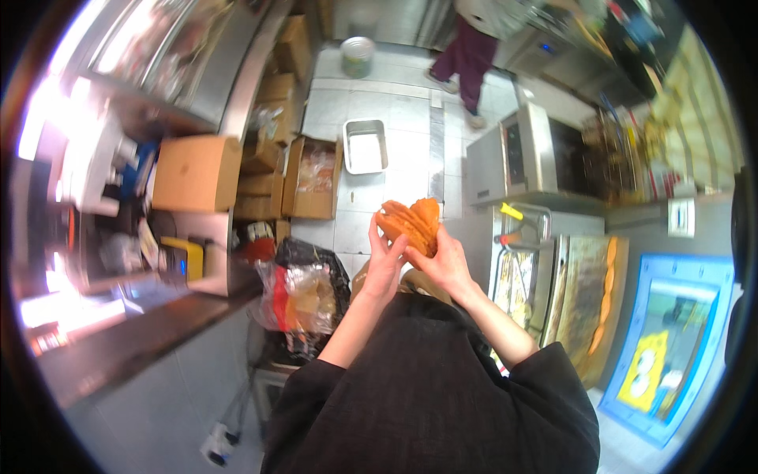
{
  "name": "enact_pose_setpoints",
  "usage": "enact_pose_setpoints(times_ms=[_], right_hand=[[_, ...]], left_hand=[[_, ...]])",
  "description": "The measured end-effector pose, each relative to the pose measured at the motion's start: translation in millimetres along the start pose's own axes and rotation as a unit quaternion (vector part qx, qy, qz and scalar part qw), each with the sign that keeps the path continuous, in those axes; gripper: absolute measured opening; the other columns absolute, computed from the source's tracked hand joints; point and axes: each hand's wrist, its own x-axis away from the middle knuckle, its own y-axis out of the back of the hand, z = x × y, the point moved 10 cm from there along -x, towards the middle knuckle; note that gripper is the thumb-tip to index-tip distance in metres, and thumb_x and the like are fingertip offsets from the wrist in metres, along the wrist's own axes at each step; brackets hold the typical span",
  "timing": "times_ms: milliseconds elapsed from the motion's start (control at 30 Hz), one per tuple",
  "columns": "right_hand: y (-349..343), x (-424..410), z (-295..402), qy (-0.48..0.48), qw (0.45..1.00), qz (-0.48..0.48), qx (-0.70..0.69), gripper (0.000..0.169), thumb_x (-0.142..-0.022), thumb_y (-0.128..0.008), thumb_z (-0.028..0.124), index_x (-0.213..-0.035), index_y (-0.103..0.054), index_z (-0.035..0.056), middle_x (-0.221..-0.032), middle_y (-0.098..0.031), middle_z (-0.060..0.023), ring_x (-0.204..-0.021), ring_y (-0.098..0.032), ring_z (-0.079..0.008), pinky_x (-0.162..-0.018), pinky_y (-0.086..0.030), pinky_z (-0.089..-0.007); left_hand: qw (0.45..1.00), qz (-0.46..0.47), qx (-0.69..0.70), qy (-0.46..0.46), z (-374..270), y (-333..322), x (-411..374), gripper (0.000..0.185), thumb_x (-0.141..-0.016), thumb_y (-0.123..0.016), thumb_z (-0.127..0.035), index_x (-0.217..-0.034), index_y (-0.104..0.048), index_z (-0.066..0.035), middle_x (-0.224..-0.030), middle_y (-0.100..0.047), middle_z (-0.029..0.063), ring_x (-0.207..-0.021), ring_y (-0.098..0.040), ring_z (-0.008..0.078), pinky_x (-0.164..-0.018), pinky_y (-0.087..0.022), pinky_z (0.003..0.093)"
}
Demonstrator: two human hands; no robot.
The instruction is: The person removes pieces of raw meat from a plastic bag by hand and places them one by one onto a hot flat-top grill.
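Note:
Both my hands hold a split orange-brown bread bun with several layered slices inside, up in front of my body. My left hand point(386, 266) grips the left side of the filled bun point(408, 225), fingers behind it and thumb at its lower edge. On the bun's lower right side is my right hand point(444, 260), its thumb near the left one. What exactly the filling is, I cannot tell. Past the bun, a rectangular metal pan point(365, 147) sits on the tiled floor. Below and left of my hands, clear plastic bags point(308, 296) lie against a black bag.
Cardboard boxes point(312, 204) line the floor at left, beneath a counter bearing another carton point(192, 172). At right stand a metal appliance point(503, 154) and a tray-like metal surface point(574, 296). Farther off are a round tin point(357, 56) and a person in purple trousers point(471, 59).

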Motion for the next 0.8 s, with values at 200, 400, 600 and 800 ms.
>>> enact_pose_setpoints(times_ms=[200, 400, 600, 800], right_hand=[[69, 50, 9, 0.078, 0.968, -0.178, 0.157, 0.045, -0.090, -0.074, 0.027, -0.124, -0.059, -0.0004, -0.109, -0.071, -0.0198, -0.090, -0.071, -0.0368, -0.075, -0.059, -0.0424], [149, 103, -37, -0.020, 0.951, -0.285, 0.118, 0.031, -0.093, -0.069, 0.019, -0.116, -0.063, -0.0002, -0.105, -0.071, -0.0183, -0.088, -0.072, -0.0349, -0.072, -0.060, -0.0411], [224, 164, -56, -0.059, 0.903, -0.396, 0.156, 0.024, -0.087, -0.071, 0.014, -0.105, -0.064, 0.0001, -0.103, -0.069, -0.0159, -0.088, -0.070, -0.0333, -0.074, -0.059, -0.0412], [272, 227, -123, -0.154, 0.869, -0.469, 0.039, 0.026, -0.085, -0.074, 0.016, -0.105, -0.067, 0.0025, -0.099, -0.068, -0.0154, -0.088, -0.069, -0.0343, -0.074, -0.056, -0.0409]], left_hand=[[0.993, 0.089, 0.023, 0.071, 66, -51, -38, 0.064, -0.101, -0.063, -0.041, -0.152, -0.027, -0.026, -0.146, -0.048, 0.0074, -0.135, -0.047, 0.0295, -0.114, -0.042, 0.0479], [0.963, 0.184, -0.013, 0.196, 137, -139, -35, 0.069, -0.095, -0.063, -0.042, -0.151, -0.031, -0.018, -0.148, -0.047, 0.0144, -0.134, -0.049, 0.0325, -0.114, -0.042, 0.0498], [0.928, 0.259, -0.062, 0.259, 215, -204, -16, 0.071, -0.093, -0.059, -0.040, -0.152, -0.033, -0.012, -0.147, -0.049, 0.0162, -0.132, -0.051, 0.0316, -0.116, -0.040, 0.0464], [0.904, 0.308, -0.110, 0.275, 277, -256, 15, 0.083, -0.088, -0.066, -0.031, -0.156, -0.020, -0.020, -0.148, -0.042, 0.0125, -0.137, -0.046, 0.0308, -0.116, -0.039, 0.0460]])
